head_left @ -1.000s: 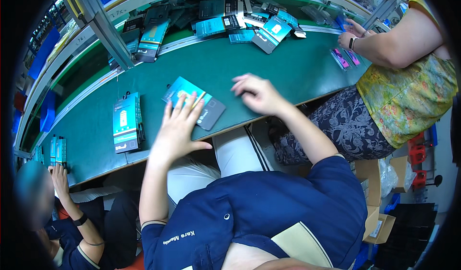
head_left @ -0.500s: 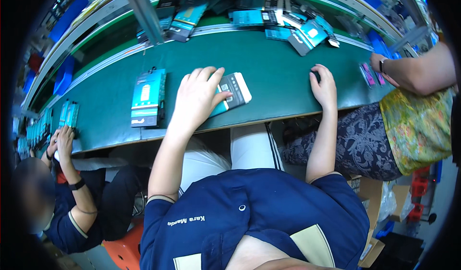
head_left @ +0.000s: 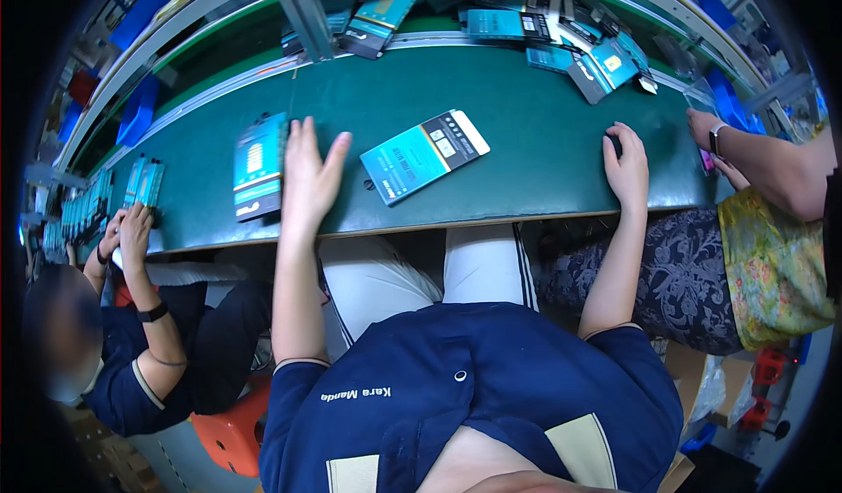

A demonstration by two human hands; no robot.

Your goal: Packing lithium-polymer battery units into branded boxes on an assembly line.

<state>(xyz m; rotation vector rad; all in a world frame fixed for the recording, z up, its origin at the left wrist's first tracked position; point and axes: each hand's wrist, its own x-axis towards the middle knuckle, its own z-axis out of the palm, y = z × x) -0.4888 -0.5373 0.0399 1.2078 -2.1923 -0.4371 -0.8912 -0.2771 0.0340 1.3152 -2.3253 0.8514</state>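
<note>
My left hand point(head_left: 311, 173) is open, its thumb spread away from the fingers. Its outer side rests against a teal and black retail box point(head_left: 256, 168) standing or stacked at the left; whether several boxes lie there I cannot tell. To the right of that hand, a second flat teal box point(head_left: 419, 158) lies tilted on the green tabletop, a white flap sticking out at its upper right end and a small dark tab at its lower left. Farther right my right hand point(head_left: 626, 168) rests on the table, fingers curled round a small black object point(head_left: 612, 146), mostly hidden.
A heap of teal and black boxes point(head_left: 535, 28) fills the far shelf behind a metal rail point(head_left: 421, 40). A metal post point(head_left: 301, 10) rises at the back left. One co-worker's hands point(head_left: 132, 230) handle boxes at left; another's arm point(head_left: 763, 146) reaches in from the right.
My left hand has let go of the flapped box and moved left to the other box, which now sits slightly turned. My right hand keeps its pose. The whole view has shifted a little.
</note>
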